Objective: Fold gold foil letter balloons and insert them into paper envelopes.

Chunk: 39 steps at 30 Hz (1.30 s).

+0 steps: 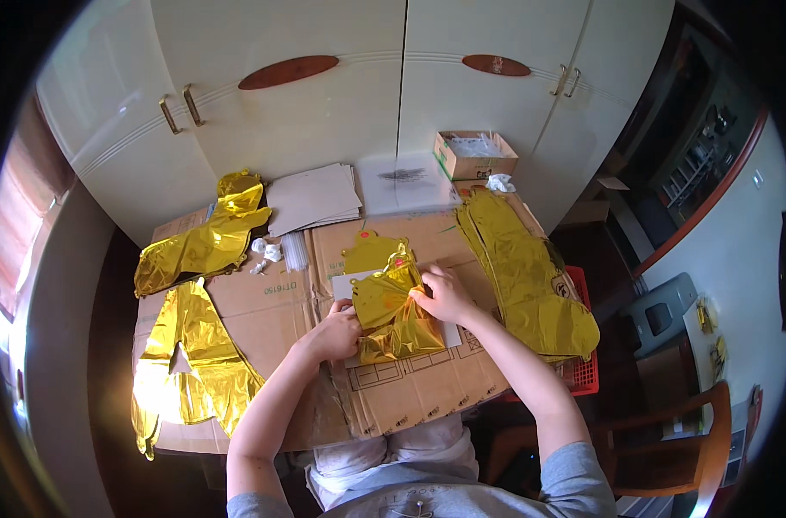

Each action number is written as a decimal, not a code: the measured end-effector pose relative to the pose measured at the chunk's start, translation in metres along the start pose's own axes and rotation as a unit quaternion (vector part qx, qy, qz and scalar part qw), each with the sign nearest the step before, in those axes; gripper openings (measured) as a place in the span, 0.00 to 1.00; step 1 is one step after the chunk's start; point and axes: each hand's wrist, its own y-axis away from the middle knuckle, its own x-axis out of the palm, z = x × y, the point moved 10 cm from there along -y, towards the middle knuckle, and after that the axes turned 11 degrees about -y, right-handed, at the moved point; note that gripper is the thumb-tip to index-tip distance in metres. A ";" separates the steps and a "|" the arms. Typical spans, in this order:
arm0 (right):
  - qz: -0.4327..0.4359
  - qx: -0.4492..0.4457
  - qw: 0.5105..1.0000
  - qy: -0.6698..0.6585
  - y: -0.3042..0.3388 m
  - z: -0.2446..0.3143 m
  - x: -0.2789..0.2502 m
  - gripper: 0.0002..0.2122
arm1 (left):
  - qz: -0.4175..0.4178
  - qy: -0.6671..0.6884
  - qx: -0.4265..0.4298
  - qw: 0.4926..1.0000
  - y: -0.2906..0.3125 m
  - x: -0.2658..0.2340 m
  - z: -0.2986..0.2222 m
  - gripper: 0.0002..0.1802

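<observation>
A flat gold foil balloon point(393, 324), partly folded and crinkled, lies over a pale card point(452, 334) in front of me. My left hand point(334, 331) is closed at the left edge of the foil, its fingertips partly hidden. On the other side, my right hand point(446, 296) pinches a gathered part of the foil, which creases toward the fingers. The balloon's far end, with rounded tabs and small reddish spots, spreads beyond the card. Cardboard point(324, 395) lies under all of this.
More flat gold foil balloons lie left point(194, 332), far left point(199, 244) and in a stack at right point(531, 285). Behind are grey cards point(315, 198), clear thin strips point(295, 250), a clear plastic sheet point(402, 186) and a small carton point(475, 157). A red basket point(585, 373) sits beside the table.
</observation>
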 end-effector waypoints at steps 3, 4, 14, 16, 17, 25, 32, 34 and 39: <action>-0.029 -0.039 0.998 0.029 0.003 -0.002 0.007 0.12 | 0.048 -0.031 0.004 0.998 -0.002 0.002 -0.002 0.27; -0.048 -0.064 0.995 0.058 0.004 -0.001 0.008 0.12 | 0.057 -0.041 0.011 0.998 -0.002 0.004 -0.002 0.29; -0.052 -0.044 0.992 0.110 0.002 0.003 0.016 0.30 | -0.016 0.068 -0.049 0.996 0.022 -0.041 0.001 0.22; -0.042 -0.017 0.994 0.098 0.004 -0.007 0.014 0.31 | -0.128 -0.126 -0.126 0.976 0.037 -0.080 -0.021 0.22; -0.041 -0.012 0.992 0.116 0.004 -0.010 0.015 0.31 | -0.181 -0.223 -0.163 0.944 0.047 -0.103 -0.042 0.21; -0.080 -0.076 0.990 0.090 0.003 0.002 0.011 0.27 | -0.083 -0.068 0.002 0.994 0.020 -0.044 -0.162 0.40; -0.087 -0.070 0.990 0.081 0.003 -0.002 0.008 0.26 | -0.065 -0.111 -0.043 0.991 0.006 -0.031 -0.137 0.44; -0.083 -0.069 0.991 0.079 0.002 -0.002 0.009 0.26 | -0.058 -0.113 -0.058 0.990 0.006 -0.021 -0.129 0.46; -0.080 -0.076 0.990 0.087 0.002 0.001 0.006 0.28 | -0.025 -0.123 -0.093 0.988 0.007 -0.011 -0.119 0.46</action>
